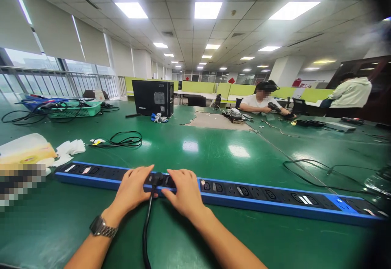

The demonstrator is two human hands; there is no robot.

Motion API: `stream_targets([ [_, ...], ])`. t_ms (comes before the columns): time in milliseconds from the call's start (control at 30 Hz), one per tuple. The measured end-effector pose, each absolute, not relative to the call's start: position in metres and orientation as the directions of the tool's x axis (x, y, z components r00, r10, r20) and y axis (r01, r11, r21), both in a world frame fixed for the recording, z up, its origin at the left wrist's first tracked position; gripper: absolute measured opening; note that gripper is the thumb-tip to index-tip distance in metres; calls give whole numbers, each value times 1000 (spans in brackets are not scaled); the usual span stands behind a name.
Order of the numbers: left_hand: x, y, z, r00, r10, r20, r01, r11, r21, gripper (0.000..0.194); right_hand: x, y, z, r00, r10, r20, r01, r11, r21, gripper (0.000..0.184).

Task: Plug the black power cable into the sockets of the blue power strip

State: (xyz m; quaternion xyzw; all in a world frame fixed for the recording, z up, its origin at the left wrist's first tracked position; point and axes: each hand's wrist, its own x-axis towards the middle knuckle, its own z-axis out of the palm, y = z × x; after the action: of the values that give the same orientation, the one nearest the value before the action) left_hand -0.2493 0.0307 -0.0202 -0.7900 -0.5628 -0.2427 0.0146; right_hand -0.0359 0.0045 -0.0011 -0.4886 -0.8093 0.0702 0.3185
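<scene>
A long blue and black power strip point(256, 195) lies across the green table in front of me. A black plug point(157, 178) sits at one of its sockets, and its thick power cable point(147, 224) runs down toward me. Just left of the plug, my left hand point(131, 187) grips the strip, fingers over the far edge and thumb on the near side. To the right of the plug, my right hand point(185, 191) is closed across the strip the same way. The undersides of the fingers are hidden.
At the left are a green basket point(76, 111) with cables, a coiled black cable point(125, 139) and crumpled tissue point(69, 148). A black computer case point(152, 98) stands farther back. Across the table sits a person point(259, 100); another person point(351, 91) is beyond. Thin cables point(324, 175) lie right.
</scene>
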Motion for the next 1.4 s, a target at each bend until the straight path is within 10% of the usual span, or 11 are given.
stream_targets([
  [400, -248, 30, -24, 257, 866, 428, 896, -380, 230, 70, -29, 18, 14, -207, 737, 643, 687, 578, -441, 38],
  [667, -251, 31, -25, 252, 865, 433, 882, -390, 265, 74, 61, 21, -20, 70, 921, 383, 573, 277, -771, 44],
  [1200, -139, 20, -12, 512, 734, 446, 629, -674, 388, 71, 41, 8, -10, -135, 923, 360, 744, 334, -578, 32],
  [1400, -136, 12, -9, 542, 700, 465, 621, -707, 338, 71, 55, 10, -13, -231, 887, 399, 661, 445, -604, 55],
])
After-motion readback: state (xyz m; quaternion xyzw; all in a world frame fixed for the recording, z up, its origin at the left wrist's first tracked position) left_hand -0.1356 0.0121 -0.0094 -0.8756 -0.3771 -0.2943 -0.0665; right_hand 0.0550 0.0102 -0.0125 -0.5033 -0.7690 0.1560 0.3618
